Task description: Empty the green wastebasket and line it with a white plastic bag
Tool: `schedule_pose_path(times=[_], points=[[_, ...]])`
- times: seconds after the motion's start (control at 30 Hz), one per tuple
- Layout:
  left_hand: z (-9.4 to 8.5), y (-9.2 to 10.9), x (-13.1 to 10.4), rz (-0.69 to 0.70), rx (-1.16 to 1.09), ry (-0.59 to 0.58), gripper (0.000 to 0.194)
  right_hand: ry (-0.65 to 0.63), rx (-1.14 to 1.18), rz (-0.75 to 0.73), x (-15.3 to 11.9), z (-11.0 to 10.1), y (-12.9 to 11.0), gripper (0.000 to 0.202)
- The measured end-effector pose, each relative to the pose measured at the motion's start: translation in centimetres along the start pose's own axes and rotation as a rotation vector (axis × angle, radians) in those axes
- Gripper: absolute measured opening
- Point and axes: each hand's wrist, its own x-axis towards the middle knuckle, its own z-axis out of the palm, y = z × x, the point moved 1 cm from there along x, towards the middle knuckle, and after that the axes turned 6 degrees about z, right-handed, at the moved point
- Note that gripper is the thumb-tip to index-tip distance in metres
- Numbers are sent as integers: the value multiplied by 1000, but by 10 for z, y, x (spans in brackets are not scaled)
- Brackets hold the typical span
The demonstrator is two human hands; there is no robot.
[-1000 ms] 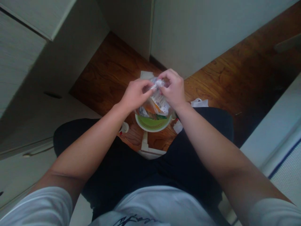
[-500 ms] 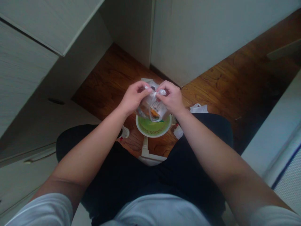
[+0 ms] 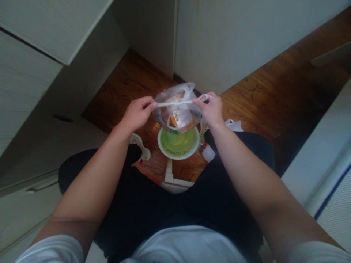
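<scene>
While a clear plastic bag [image 3: 177, 111] is held up over the floor, its two handle ends are drawn out to either side into a taut white strip across its top. The left hand [image 3: 137, 114] is closed, one end of the strip pinched between thumb and fingers; the right hand [image 3: 211, 107] is likewise closed and pinches the other end. Packets with printed labels are seen through the bag's film, though what they are cannot be told.

Directly beneath the bag a green mesh basket [image 3: 178, 143] with a white rim is found on the wooden floor [image 3: 123, 87], partly hidden by the bag's lower edge. White scraps [image 3: 234, 125] lie just beside the right knee, and pale cabinet panels [image 3: 219, 40] close off the space behind. Dark trousers [image 3: 153, 204] fill the foreground.

Compared with half a second earlier, the hands have been pulled well apart, where they had been nearly touching above the bag's neck; the strip has been stretched between them, and the bag has been raised slightly off the basket.
</scene>
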Motion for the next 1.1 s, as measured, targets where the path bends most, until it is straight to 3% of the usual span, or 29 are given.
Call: schedule_pose_path(times=[0.17,0.27,0.47,0.6,0.7,0.87,1.1], points=[[-3,-15,-10,-94,22,-46,31,47,-62,133,9,-15,29,28],[-5,-24,-14,-140,2,-45,34,93,-100,130,15,-27,43,33],[-10,-33,-18,-172,1,-4,36,85,-66,130,20,-32,49,32],[-17,-17,-16,-108,-87,118,39,-10,54,54,17,-25,29,33],[-16,5,-12,34,-142,192,40,21,28,-63,11,-20,5,40],[-2,37,-9,197,-222,160,40,-55,73,-161,-6,-8,-37,51],[5,62,3,251,-187,80,28,-271,210,-184,-27,15,-83,58]])
